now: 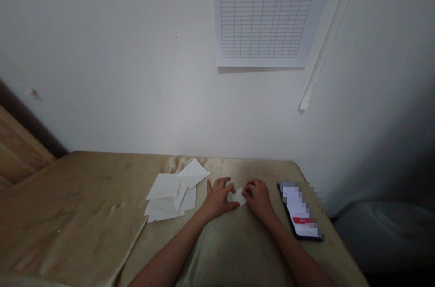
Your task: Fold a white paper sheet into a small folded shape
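A small folded piece of white paper [239,196] lies on the cloth-covered surface between my two hands. My left hand [219,197] holds its left side, the thumb on the near edge and the index finger on the far edge; the other fingers are spread. At the paper's right side, my right hand [258,195] pinches the edge between thumb and curled fingers. The fingertips partly hide the paper, so its exact folded shape cannot be made out. Left of my left hand is a loose pile of white paper sheets [165,185], overlapping at different angles.
A phone [301,212] with a lit screen lies right of my right hand. The shiny beige cloth [84,214] has a seam on the left. Behind stands a white wall with a printed table sheet [265,24]. A grey rounded object [384,232] sits lower right.
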The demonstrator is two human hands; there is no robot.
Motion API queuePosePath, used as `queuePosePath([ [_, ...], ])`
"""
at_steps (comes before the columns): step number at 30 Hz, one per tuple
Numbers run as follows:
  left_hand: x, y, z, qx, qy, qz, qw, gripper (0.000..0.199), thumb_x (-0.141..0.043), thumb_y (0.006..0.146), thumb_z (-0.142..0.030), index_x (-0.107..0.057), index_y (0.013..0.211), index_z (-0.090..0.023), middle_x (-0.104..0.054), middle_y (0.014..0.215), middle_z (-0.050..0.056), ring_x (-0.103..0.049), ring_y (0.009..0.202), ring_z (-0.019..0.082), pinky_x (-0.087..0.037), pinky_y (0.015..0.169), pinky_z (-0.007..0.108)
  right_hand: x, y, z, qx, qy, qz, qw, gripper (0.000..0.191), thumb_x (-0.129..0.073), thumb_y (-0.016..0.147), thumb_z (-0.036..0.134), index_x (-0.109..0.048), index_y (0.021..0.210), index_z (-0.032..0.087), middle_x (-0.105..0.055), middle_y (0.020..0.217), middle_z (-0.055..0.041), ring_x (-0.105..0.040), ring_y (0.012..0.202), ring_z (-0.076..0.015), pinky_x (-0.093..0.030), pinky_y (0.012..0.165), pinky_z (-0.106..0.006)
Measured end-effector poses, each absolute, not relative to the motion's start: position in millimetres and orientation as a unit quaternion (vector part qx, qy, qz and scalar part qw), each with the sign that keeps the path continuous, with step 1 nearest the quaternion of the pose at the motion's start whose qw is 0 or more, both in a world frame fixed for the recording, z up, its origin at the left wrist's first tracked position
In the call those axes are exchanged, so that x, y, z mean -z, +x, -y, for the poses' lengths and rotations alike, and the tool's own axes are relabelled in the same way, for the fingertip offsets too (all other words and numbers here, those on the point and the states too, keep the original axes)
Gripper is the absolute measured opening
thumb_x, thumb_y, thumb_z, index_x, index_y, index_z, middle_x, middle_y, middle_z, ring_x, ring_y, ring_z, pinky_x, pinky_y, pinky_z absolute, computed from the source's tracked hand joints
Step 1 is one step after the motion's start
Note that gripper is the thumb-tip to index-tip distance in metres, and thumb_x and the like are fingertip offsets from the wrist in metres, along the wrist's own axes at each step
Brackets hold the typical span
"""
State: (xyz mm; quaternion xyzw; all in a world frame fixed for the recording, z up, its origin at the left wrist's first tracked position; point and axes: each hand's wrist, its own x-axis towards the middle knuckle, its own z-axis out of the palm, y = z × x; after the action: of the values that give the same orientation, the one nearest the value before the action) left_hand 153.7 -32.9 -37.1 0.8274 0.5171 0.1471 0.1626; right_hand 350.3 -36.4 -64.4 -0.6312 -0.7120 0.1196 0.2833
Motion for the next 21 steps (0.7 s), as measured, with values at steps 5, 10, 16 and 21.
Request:
queuePosePath([
  [5,38.6,152.9,32.8,-0.152,0.832,-0.510,0.157,0.043,-0.082,0.070,-0.044,-0.061,0.106,-0.030,-0.047,0.148,0.007,-0.036,0.140,0.034,-0.008,0.110,0.078,60.7,347.7,39.3,-0.103,-0.636,0.712,0.279,0.010,-0.065,0.087,0.027,-0.073,0.083,0.022,-0.067,0.107,-0.0077,-0.054,0.112,-0.0262,-0.038,0.100,-0.038],
  [10,37.7,150.1,31.8,-0.149,0.838,-0.498,0.164,0.046,-0.083,0.069,-0.045,-0.061,0.106,-0.030,-0.047,0.149,0.007,-0.036,0.141,0.035,-0.007,0.111,0.077,60.1,345.6,42.8,-0.070,-0.636,0.717,0.276,0.010,-0.063,0.089,0.027,-0.071,0.087,0.022,-0.066,0.107,-0.0085,-0.054,0.110,-0.0257,-0.038,0.099,-0.037],
  [16,40.3,150.6,32.1,-0.161,0.834,-0.503,0.160,0.050,-0.084,0.067,-0.046,-0.062,0.109,-0.032,-0.049,0.147,0.007,-0.038,0.139,0.036,-0.006,0.110,0.078,64.1,346.1,41.5,-0.054,-0.637,0.723,0.261,0.010,-0.063,0.090,0.028,-0.070,0.090,0.020,-0.065,0.108,-0.0091,-0.053,0.110,-0.0259,-0.038,0.099,-0.038],
  [21,38.8,153.7,35.4,-0.174,0.841,-0.488,0.155,0.046,-0.083,0.069,-0.045,-0.065,0.111,-0.037,-0.050,0.146,0.003,-0.038,0.137,0.034,-0.002,0.111,0.077,62.8,348.7,38.8,-0.074,-0.637,0.723,0.258,0.012,-0.062,0.091,0.031,-0.070,0.093,0.022,-0.064,0.110,-0.0081,-0.050,0.113,-0.0260,-0.036,0.101,-0.038],
])
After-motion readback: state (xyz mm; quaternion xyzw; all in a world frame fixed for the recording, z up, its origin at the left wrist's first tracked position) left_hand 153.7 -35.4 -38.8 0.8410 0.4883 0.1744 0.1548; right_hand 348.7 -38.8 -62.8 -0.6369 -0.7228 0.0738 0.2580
